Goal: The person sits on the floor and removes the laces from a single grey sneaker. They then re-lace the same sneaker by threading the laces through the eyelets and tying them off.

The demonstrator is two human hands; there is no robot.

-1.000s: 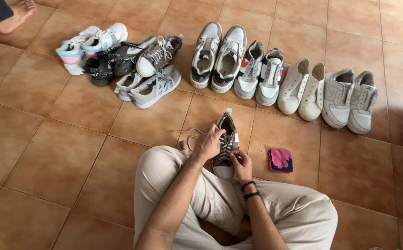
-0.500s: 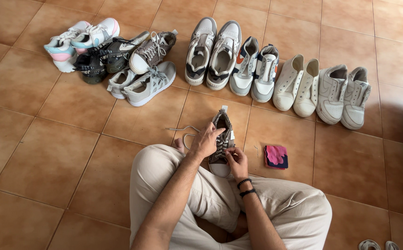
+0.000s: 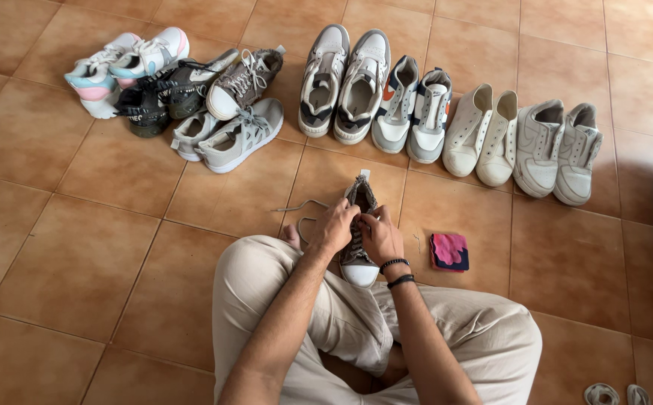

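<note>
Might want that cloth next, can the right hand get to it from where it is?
Probably yes: the cloth lies on bare floor just beside the right hand, nothing between, though that hand is on the shoe.

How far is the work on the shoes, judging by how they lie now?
Looks done: four pairs stand in a neat row on the floor, though some seem to lack laces. In hand: the left hand and right hand both work at the laces of a grey sneaker, with one lace end trailing on the tiles. Left: a jumbled heap of sneakers at the far left, apparently untouched.
</note>
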